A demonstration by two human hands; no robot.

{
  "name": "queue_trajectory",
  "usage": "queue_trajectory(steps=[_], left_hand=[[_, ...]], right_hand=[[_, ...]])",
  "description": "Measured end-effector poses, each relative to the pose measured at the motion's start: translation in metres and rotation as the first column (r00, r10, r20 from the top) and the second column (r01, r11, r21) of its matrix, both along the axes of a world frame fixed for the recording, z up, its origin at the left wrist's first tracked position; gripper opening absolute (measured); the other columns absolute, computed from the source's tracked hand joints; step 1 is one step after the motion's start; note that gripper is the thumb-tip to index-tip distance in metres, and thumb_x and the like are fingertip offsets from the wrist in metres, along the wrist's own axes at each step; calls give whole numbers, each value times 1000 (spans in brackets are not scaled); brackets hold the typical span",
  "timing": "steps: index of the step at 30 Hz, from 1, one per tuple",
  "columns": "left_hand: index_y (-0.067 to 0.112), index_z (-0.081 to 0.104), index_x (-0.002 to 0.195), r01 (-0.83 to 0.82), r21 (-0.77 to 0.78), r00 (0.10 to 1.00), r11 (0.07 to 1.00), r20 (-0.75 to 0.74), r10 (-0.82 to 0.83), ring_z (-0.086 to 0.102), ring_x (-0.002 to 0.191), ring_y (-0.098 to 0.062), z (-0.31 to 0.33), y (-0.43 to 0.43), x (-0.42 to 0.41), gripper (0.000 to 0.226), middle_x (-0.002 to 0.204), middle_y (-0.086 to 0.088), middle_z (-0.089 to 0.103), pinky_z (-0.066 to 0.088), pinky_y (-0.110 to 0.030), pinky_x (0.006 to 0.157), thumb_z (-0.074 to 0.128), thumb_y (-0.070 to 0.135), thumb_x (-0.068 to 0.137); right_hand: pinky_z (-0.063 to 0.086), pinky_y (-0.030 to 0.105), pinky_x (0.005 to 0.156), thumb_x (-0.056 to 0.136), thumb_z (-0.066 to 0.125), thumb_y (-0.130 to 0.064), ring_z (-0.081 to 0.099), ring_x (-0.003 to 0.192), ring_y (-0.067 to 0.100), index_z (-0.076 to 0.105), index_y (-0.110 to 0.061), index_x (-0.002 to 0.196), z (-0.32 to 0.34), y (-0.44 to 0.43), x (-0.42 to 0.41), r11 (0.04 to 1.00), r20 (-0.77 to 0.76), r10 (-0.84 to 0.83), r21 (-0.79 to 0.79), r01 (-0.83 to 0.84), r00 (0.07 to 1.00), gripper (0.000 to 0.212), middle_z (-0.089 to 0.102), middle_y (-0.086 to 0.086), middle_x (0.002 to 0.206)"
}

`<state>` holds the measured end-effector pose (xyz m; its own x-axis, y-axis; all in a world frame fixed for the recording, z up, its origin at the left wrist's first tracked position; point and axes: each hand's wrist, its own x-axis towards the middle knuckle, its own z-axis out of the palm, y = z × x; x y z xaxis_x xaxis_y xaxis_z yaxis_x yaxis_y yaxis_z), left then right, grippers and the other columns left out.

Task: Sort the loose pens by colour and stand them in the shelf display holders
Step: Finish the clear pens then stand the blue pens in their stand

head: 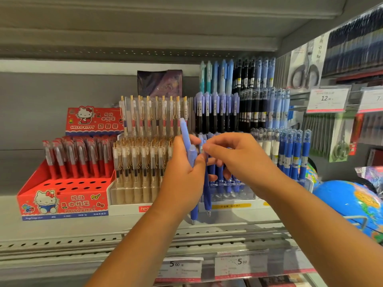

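My left hand (pixel 182 175) grips a small bunch of blue pens (pixel 189 150) upright in front of the shelf, their tips pointing down near the shelf edge. My right hand (pixel 234 158) is close beside it, its fingertips pinching the top of one blue pen (pixel 207 183) in that bunch. Behind my hands stands a clear tiered display holder (pixel 232 189) with blue, black and purple pens in rows. Its lower front row is partly hidden by my hands.
A red Hello Kitty pen box (pixel 62 195) with several open holes sits at the left. A holder of clear gold-clip pens (pixel 143 158) stands beside it. A blue globe (pixel 352 206) lies at the right, scissors packs (pixel 306 69) hang above. Price tags (pixel 180 268) line the shelf edge.
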<state>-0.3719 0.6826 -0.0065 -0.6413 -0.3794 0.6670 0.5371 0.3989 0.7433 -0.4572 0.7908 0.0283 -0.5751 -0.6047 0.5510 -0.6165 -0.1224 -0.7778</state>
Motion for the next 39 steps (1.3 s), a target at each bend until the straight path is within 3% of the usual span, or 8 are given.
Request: queue_trajectory(steps=[4,8,15,23,26,30,35,39], left_hand=[[22,46,113,17,-45,1000,999,2,-17,70,89,-5,-1,1,0,14,112,3,63,55,-14,66,48,13,103],[25,47,111,-8,-20,1000,1000,9,8,71,80,-11,-1,2,0,13,93,7,70,59,-25,62,48,15,104],[19,45,103,18,149,999,989,-44,-11,73,94,-12,3,4,-2,2,111,2,70,61,-29,69,47,17,104],[22,51,93,-49,131,999,990,1,49,73,89,-14,3,1,-2,8,109,0,69,62,-34,68,51,21,101],[21,53,95,-42,143,999,989,-3,43,73,88,-13,2,0,-3,5,107,-1,68,62,-32,67,52,21,100],[21,56,97,-63,134,998,989,3,63,73,87,-10,1,0,-3,5,103,0,70,62,-30,67,55,26,98],[22,60,96,-75,137,997,988,7,74,72,88,-8,0,-1,-3,6,99,3,71,62,-30,67,57,27,96],[19,62,97,-118,120,993,986,22,116,70,88,-13,0,-1,-4,8,102,-11,65,60,-24,65,56,24,99]], right_hand=[[44,12,49,92,68,-18,62,56,1,72,-12,85,0,2,-2,999,-16,-43,1,43,999,11,66,-4,67],[54,24,55,95,63,-17,64,63,6,69,-10,89,0,5,-6,997,53,-59,-38,61,997,11,67,7,74],[59,30,62,95,63,-14,71,73,20,66,-12,96,5,17,-23,974,176,-30,-217,68,984,3,73,4,81],[58,26,58,99,56,-12,67,71,15,60,-29,108,11,33,-39,934,-38,-242,-280,223,969,19,69,4,83],[62,39,63,100,54,-11,62,68,14,58,-27,110,12,36,-42,920,-94,-302,-288,265,949,19,64,3,80],[56,57,66,100,54,-10,61,75,34,57,-31,109,13,38,-45,915,-152,-341,-281,291,928,23,62,10,84],[55,59,66,100,51,-8,60,82,39,56,-36,106,9,37,-48,916,-185,-379,-212,340,907,29,58,8,86],[56,58,69,100,49,-7,64,84,31,55,-38,106,9,38,-51,909,-182,-407,-173,379,895,32,61,2,88]])
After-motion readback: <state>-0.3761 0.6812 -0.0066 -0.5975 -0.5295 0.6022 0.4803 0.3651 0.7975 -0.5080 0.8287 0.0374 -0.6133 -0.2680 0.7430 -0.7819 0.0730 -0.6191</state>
